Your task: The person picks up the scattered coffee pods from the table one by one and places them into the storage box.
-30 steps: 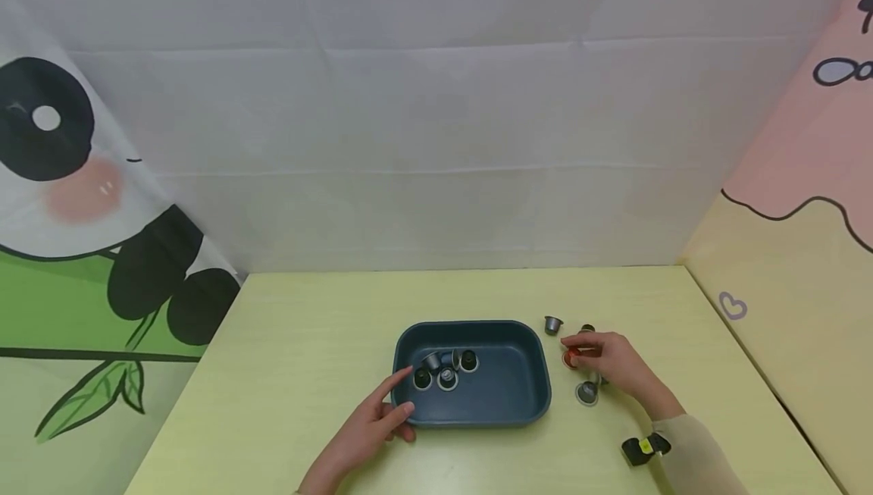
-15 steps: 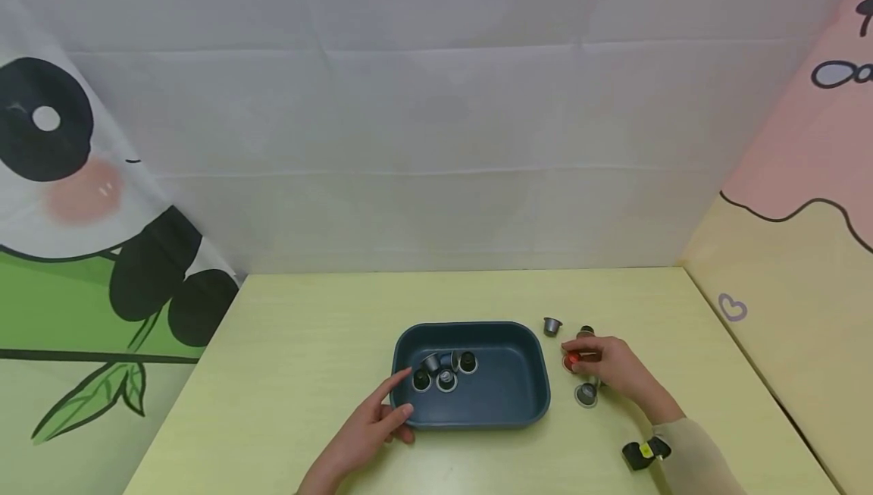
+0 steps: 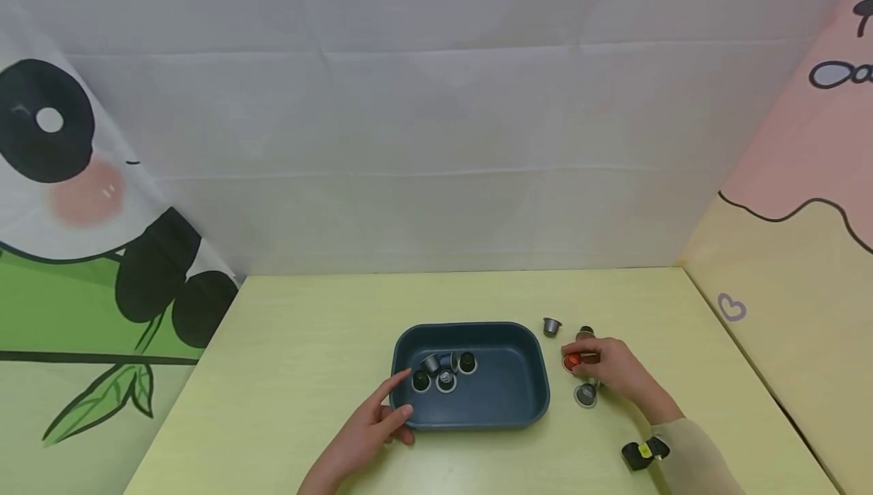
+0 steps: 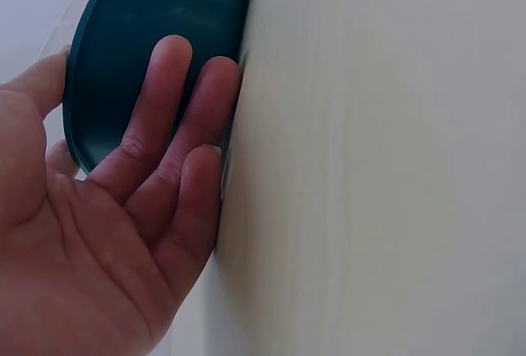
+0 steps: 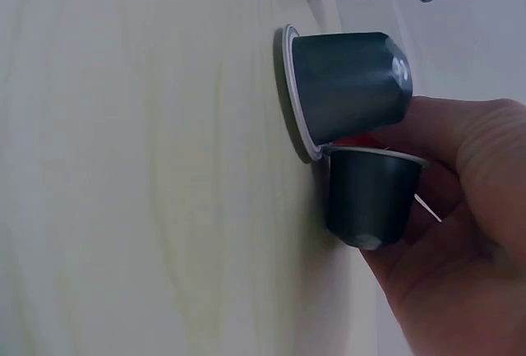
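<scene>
Coffee capsules are the small things here. At the left end of a dark blue tray (image 3: 480, 417), my left hand (image 3: 364, 427) grips the rim; in the left wrist view, several fingers (image 4: 164, 85) lie against the tray's outer wall. To the right of the tray, my right hand (image 3: 617, 370) pinches a red coffee capsule (image 3: 573, 361), which is low at the tabletop. Beside that hand, a grey capsule (image 5: 349, 85) stands rim down and a dark capsule (image 5: 371, 200) lies tipped against it. Both partly hide the red capsule in the right wrist view.
Several capsules, among them a black one (image 3: 467, 362), sit in the tray's left half. A silver capsule (image 3: 552, 327) is off the tray's far right corner. Another dark-topped capsule (image 3: 585, 333) stands behind my right hand. A white cloth (image 3: 436, 214) borders the table's back.
My right fingers have shifted very slightly around the red capsule, more of which shows than a second ago. My left hand and the tray stay in place.
</scene>
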Demonstrator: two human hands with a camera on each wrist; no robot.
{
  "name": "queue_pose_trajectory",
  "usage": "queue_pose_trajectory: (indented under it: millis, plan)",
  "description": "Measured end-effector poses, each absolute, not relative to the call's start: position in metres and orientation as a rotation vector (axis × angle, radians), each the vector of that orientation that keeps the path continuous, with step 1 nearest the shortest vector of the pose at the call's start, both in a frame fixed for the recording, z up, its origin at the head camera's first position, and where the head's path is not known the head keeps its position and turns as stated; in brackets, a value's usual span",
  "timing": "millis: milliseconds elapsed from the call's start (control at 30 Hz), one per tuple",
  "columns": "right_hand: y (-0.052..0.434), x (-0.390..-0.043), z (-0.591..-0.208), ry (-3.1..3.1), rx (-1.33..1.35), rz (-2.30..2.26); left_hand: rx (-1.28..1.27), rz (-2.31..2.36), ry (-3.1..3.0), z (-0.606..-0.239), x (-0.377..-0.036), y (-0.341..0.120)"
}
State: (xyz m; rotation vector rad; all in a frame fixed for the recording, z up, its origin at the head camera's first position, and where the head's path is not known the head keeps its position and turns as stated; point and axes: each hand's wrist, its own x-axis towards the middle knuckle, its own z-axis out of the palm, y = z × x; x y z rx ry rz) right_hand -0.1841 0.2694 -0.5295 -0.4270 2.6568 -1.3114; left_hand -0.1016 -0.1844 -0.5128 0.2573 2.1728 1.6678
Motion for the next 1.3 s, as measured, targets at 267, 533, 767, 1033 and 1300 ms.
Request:
queue_pose_trajectory:
  millis: [267, 533, 767, 1033, 1300]
  plan:
    - [0.268, -0.182, -0.529, 2.674, -0.396, -1.302, 0.256, 1.658, 2.18, -0.512, -0.102, -0.184]
    - [0.268, -0.181, -0.525, 2.701, -0.368, -1.27, 0.26, 1.657, 2.185, -0.513, -0.102, -0.185]
    - [0.271, -0.181, -0.521, 2.708, -0.397, -1.278, 0.256, 1.657, 2.183, -0.513, -0.101, -0.185]
    - [0.269, -0.178, -0.511, 2.676, -0.412, -1.357, 0.262, 1.639, 2.197, -0.511, -0.101, -0.185]
    - [0.264, -0.174, -0.498, 2.666, -0.404, -1.389, 0.254, 1.632, 2.2, -0.511, -0.102, -0.184]
